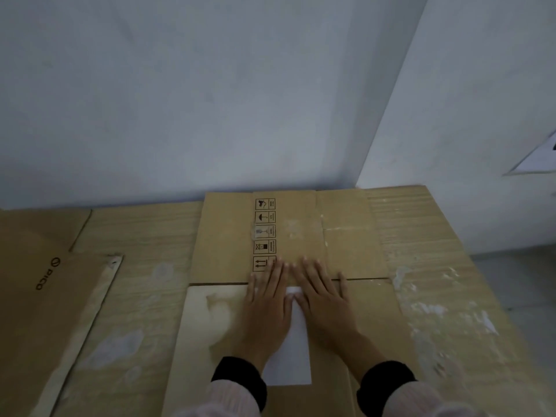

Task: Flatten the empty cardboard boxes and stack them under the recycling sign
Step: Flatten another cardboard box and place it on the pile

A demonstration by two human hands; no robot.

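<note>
A flattened brown cardboard box lies on a larger sheet of worn cardboard, its far edge against the white wall. It bears a column of black handling symbols and a white label near me. My left hand and my right hand rest palm down side by side on the box, fingers spread and flat, across the slit between its flaps. Neither hand grips anything. Part of the label is hidden under both hands.
Another flattened box printed "PICO" lies at the left. White walls meet in a corner behind the box. A white paper sheet is fixed on the right wall. Grey floor shows at the right.
</note>
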